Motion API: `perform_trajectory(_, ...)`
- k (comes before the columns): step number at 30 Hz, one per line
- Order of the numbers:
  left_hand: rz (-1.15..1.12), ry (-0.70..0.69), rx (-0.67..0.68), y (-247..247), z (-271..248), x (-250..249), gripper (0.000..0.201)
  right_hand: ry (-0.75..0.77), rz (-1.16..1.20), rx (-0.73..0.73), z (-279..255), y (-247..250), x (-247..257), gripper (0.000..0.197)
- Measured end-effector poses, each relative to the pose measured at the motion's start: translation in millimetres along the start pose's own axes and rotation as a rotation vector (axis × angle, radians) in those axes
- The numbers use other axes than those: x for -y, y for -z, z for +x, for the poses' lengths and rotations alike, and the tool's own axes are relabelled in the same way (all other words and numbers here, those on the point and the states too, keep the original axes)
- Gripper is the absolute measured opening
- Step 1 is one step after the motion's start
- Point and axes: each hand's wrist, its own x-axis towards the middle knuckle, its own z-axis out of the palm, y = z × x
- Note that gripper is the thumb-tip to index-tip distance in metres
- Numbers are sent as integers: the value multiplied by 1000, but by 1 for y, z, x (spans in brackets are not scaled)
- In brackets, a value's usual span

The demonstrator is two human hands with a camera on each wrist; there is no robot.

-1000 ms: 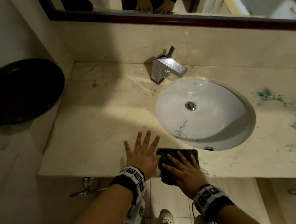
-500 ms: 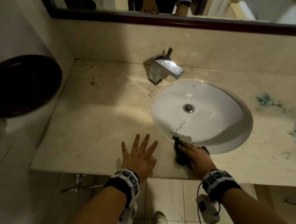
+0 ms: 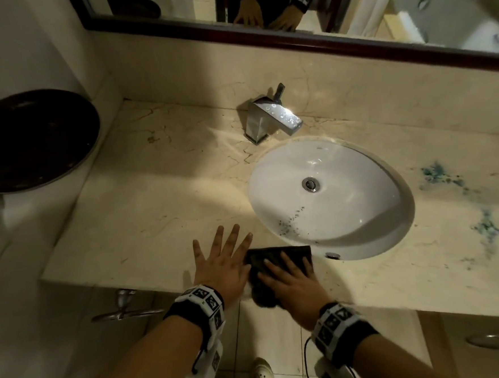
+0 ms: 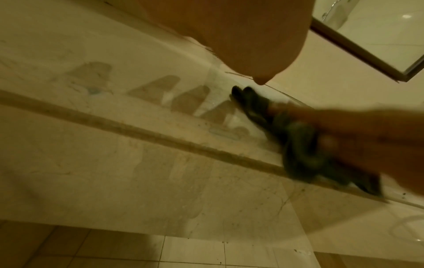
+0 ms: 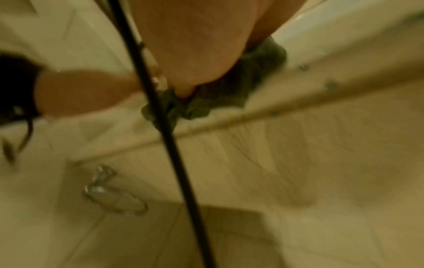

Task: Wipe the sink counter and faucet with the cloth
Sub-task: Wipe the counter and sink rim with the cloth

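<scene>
Head view: right hand [image 3: 290, 283] flat on dark cloth [image 3: 279, 259], fingers straight, pressing, not gripping. Cloth at surface [image 3: 155, 213] front edge, at 7 o'clock of basin [image 3: 346, 199], near part drooping over the lip. Left hand [image 3: 222, 264] splayed flat on surface just beside cloth, holding nothing. Cloth long axis roughly 9-to-3. Faucet [image 3: 273, 119] at 11 o'clock of basin, spout toward 4. Teal stains [image 3: 439, 174] at 3 o'clock, likely still to wipe.

Left wrist view: cloth [image 4: 298, 137] bunched, blurred; best kept flat, even pressure, overlapping strokes.

Right wrist view: cloth [image 5: 218, 94] under palm, overhanging edge; finger detail not discernible.
</scene>
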Motion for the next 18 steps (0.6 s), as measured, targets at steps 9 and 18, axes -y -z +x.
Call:
perform_trajectory(9, 3, -33, 23, -5, -3, -5, 64, -19, 145, 33, -8, -5, -41, 59)
perform_trajectory(18, 20, -60, -6, -1, -10, 1, 62, -333, 334, 13, -5, 38, -83, 50)
